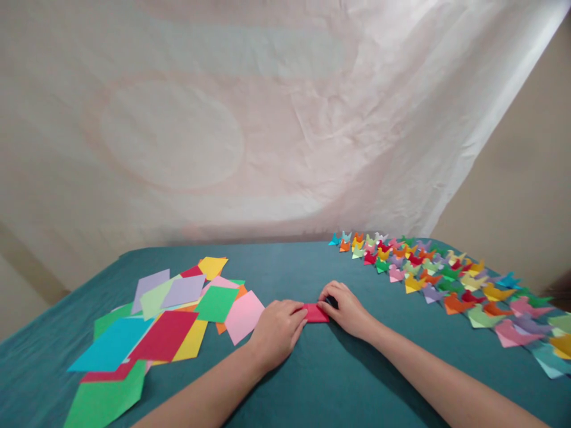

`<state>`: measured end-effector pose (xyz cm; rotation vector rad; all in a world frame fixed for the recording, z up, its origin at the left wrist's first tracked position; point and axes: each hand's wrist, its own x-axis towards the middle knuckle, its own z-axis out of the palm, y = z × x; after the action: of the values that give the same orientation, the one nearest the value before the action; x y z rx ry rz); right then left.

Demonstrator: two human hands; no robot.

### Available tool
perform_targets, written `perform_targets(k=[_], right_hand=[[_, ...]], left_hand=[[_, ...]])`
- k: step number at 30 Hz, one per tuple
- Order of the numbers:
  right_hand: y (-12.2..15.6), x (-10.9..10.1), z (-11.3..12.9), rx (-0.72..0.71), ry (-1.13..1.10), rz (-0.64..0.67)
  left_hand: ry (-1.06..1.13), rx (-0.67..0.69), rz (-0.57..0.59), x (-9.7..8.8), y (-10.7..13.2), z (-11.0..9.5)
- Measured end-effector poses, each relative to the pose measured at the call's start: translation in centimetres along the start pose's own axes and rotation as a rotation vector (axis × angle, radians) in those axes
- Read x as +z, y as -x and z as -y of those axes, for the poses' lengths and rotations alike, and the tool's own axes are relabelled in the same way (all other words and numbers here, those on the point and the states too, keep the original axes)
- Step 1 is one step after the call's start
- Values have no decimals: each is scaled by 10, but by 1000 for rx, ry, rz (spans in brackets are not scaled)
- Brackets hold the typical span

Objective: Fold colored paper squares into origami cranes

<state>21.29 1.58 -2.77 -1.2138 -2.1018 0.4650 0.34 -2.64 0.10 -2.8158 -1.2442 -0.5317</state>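
A small folded red paper [316,313] lies on the teal tablecloth [330,380] in front of me. My left hand [277,330] presses on its left end with fingers curled over the paper. On its right end rests my right hand [344,306], fingers bent and pressing down on the fold. Most of the red paper is hidden between the two hands.
Several loose coloured paper squares [165,315] lie scattered at the left. Rows of folded paper birds [446,279] in many colours fill the right side of the table. A pale wrinkled sheet [267,119] hangs behind the table.
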Motion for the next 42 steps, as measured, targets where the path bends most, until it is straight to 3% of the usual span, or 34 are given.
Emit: perform_targets(k=[5, 15, 22, 42], right_hand=[[1, 0, -2, -8, -2, 3], [1, 1, -3, -28, 8, -8], [2, -1, 0, -31, 10, -13], [2, -1, -2, -38, 1, -3]], left_hand=[[-18, 63, 68, 0, 2, -3], [-52, -57, 188, -9, 10, -29], [-14, -105, 240, -9, 13, -35], [-21, -74, 166, -9, 12, -32]])
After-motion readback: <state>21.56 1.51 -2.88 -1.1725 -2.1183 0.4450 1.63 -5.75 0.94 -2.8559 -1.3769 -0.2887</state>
